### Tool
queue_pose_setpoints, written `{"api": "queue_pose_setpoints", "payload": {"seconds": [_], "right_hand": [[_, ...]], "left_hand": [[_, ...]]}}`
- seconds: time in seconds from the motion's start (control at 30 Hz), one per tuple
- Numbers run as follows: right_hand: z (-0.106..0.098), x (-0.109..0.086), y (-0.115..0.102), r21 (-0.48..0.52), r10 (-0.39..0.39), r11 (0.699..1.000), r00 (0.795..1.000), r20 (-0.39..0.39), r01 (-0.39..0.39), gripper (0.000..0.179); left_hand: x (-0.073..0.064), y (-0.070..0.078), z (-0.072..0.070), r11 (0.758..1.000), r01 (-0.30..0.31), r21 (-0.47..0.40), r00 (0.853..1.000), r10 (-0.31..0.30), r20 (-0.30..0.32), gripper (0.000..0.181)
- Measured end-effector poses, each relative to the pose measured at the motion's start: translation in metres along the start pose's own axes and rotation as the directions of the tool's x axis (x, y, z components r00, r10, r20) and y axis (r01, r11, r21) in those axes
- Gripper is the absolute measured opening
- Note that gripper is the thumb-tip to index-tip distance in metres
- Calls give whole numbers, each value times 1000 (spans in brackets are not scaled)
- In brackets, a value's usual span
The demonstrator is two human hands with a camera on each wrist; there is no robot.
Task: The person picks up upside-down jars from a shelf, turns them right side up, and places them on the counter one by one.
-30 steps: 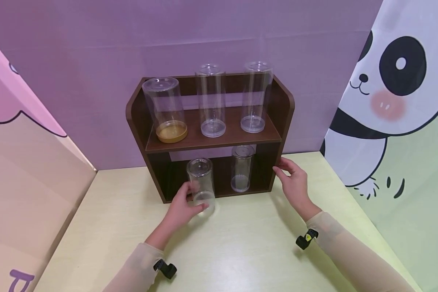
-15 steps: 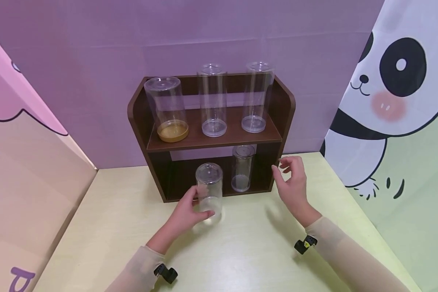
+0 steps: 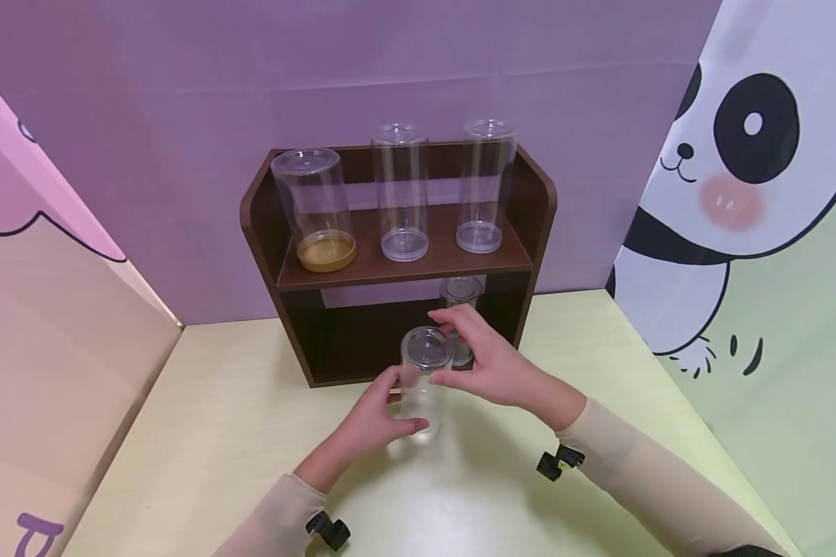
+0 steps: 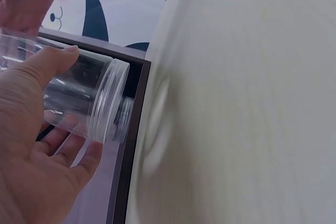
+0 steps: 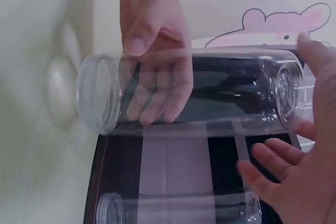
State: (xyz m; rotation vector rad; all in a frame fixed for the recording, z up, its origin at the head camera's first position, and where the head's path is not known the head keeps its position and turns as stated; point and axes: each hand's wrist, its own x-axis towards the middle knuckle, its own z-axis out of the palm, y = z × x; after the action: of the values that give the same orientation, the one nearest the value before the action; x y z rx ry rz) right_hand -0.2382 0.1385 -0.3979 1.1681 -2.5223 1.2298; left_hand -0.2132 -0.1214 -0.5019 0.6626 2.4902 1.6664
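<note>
The jar [image 3: 423, 391], long axis upright, is just above the worktop [image 3: 216, 402], on the near side of the shelf [image 3: 390, 279]. The left hand [image 3: 378, 414], the nearer, grips it low from the left. The right hand [image 3: 484, 363] is spread wide at its upper right; contact cannot be told. No label shows on it; a cut-off purple letter [image 3: 39, 527], lower left, resembles P.

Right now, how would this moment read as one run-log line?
left grip: holding clear jar | right grip: near jar's top, contact unclear | jar: in front of brown shelf unit
</note>
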Motion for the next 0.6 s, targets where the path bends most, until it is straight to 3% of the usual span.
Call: {"api": "queue_pose_setpoints", "payload": {"seconds": [0.1, 0.2, 0.43, 0.6], "right_hand": [[1, 3, -4, 6, 45, 999, 996, 71, -46, 82], [2, 5, -4, -6, 51, 999, 994, 93, -50, 78], [-2, 7, -4, 1, 31, 1000, 999, 43, -32, 70], [-7, 5, -5, 19, 75, 997, 997, 32, -76, 71]], "left_hand": [[-1, 2, 2, 1000, -13, 8, 1000, 13, 20, 75], [-1, 2, 3, 1000, -21, 9, 999, 20, 35, 75], [-2, 1, 3, 1000, -10, 11, 999, 10, 47, 77], [-1, -5, 2, 1000, -15, 20, 998, 14, 66, 76]]}}
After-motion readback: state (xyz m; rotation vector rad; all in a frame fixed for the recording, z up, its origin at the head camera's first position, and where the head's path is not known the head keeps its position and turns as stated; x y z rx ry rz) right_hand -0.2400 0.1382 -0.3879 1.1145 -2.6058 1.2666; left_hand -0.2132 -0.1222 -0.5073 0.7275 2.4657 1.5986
